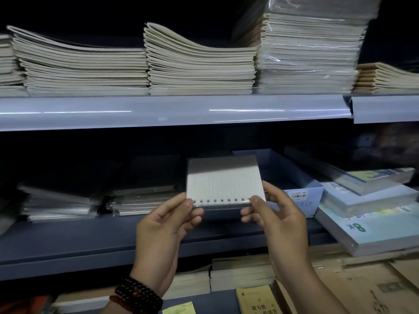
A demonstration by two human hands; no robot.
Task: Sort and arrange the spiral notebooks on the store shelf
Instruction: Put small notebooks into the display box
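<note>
— Holding the spiral notebook [223,180] above the lower shelf [90,236], you pinch its near corners, left hand [167,225] on one, right hand [276,220] on the other. The binding edge runs side to side, facing you.
— Where next?
— Likely leftward: the wrapped stacks [140,200] lie nearer your left hand. The page is matte and ruled, the wrap glossy.

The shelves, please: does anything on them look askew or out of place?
Yes. On the upper shelf, the two middle booklet stacks have top copies curling upward at their left ends. At lower right, the 8K pad pile sits at an angle to the shelf front.
</note>
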